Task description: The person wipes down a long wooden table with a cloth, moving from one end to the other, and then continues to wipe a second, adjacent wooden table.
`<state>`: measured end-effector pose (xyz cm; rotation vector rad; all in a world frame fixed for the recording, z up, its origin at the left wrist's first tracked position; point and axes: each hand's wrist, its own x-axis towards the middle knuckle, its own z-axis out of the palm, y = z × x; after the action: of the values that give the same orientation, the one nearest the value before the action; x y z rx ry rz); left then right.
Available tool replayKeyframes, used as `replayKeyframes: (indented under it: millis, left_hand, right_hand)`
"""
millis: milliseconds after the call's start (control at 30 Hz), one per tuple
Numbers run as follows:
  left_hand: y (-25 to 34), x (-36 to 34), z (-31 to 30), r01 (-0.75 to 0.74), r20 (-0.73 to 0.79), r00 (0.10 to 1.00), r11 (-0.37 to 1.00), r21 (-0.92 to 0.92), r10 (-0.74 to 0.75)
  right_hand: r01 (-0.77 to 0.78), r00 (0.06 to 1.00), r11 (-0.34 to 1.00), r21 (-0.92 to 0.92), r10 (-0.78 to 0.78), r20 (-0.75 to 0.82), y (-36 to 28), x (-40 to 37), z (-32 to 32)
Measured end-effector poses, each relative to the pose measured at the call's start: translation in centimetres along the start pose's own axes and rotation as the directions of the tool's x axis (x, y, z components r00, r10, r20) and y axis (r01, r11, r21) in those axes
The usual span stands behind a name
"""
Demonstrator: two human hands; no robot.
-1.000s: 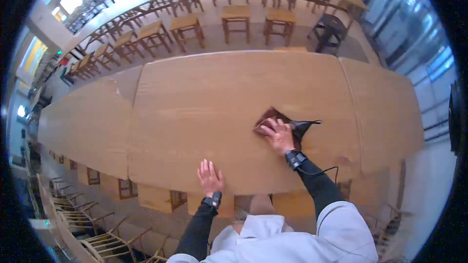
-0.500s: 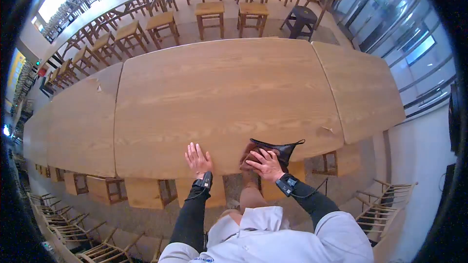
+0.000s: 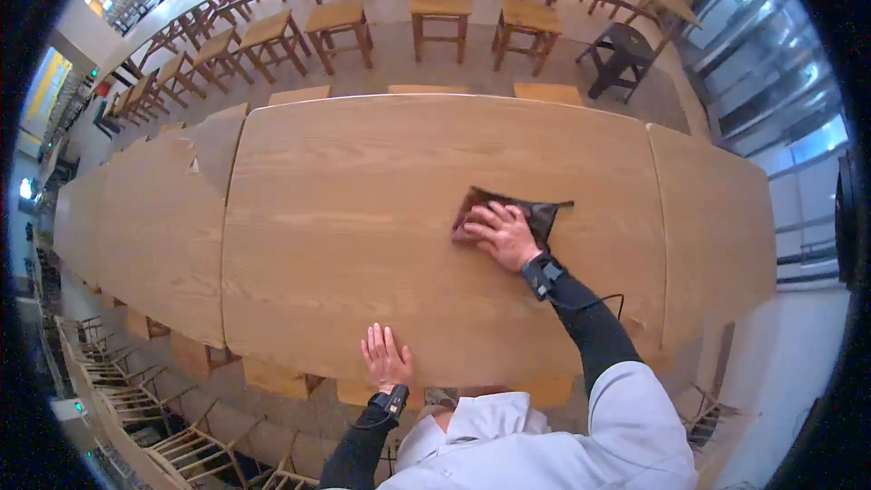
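My right hand presses down on a dark cloth, brown on the left and shiny black on the right, with a thin loop at its right corner. It lies on the middle panel of the wooden table, and my palm and fingers hide part of it. Near the front edge of the same panel, my left hand rests flat with fingers stretched out and nothing in it. Dark sleeves and strapped wrist devices cover both wrists.
Wooden stools line the far side, with a dark plastic stool at the right. Further stools stick out under the near edge. Wooden chairs stand at lower left. Seams divide the tabletop, and glass panels rise at right.
My right hand has slid the cloth from the table's near edge forward toward its middle. My left hand stays flat near the front edge. The view has shifted, with my body leaning over the table.
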<state>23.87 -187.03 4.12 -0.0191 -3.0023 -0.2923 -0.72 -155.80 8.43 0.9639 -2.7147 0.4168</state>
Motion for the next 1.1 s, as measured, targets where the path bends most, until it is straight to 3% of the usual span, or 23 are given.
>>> replayKeyframes:
  millis: [133,367,633,767,833,1100]
  left_hand:
    - [0.0,-0.1,-0.3,0.019,0.015,1.0,0.999,-0.039,-0.018]
    - [0.1,-0.4,-1.0,0.024,0.041,0.999,0.998,-0.051,-0.022]
    - [0.8,0.1,-2.3,0.084,0.111,0.991,0.991,-0.108,-0.072]
    - [0.4,0.4,-2.3,0.066,0.09,0.994,0.991,-0.115,-0.056]
    - [0.6,0.4,-2.2,0.076,0.08,0.995,0.988,-0.138,-0.065]
    - [0.4,0.6,-0.8,0.038,-0.068,0.996,0.981,-0.19,-0.052]
  right_hand:
    - [-0.048,0.998,0.998,-0.052,0.045,-0.042,7.5,6.9,1.4]
    - [-0.317,0.948,0.928,-0.195,0.31,-0.066,19.2,15.2,5.2]
    - [-0.476,0.879,0.833,-0.283,0.458,-0.132,23.0,17.2,7.3]
    - [-0.511,0.859,0.791,-0.337,0.47,-0.202,20.2,15.2,7.2]
    - [-0.503,0.864,0.796,-0.337,0.477,-0.163,17.5,13.0,7.1]
    - [-0.322,0.944,0.933,-0.162,0.329,0.016,-5.2,1.7,3.6]
